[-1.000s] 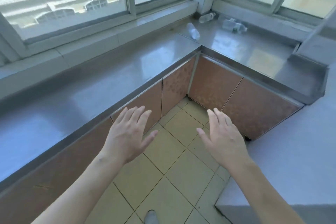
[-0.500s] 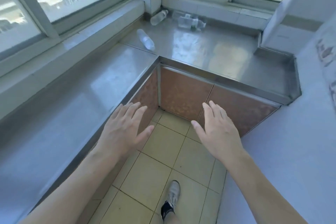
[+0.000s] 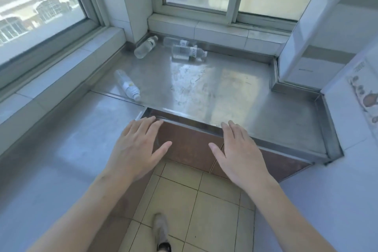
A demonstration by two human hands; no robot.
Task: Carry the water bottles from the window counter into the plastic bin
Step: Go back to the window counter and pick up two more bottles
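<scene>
Several clear water bottles lie on their sides on the steel window counter [image 3: 235, 92]. One bottle [image 3: 127, 84] rests near the left seam. Another bottle [image 3: 145, 46] lies in the back corner. Two more bottles [image 3: 187, 52] lie together under the far window. My left hand [image 3: 137, 149] hovers palm down at the counter's front edge, fingers spread, holding nothing. My right hand [image 3: 239, 154] is held the same way a little to the right, also with nothing in it. Both hands are well short of the bottles. No plastic bin is in view.
The steel counter wraps in an L along two windows, over brown cabinet doors [image 3: 190, 149]. A white tiled wall [image 3: 302, 43] juts out at the right. Below are beige floor tiles [image 3: 196, 200] and my shoe [image 3: 161, 231].
I have stepped toward the counter corner; the bottles now appear larger and closer. Both hands stay open and have come up to the counter's front edge.
</scene>
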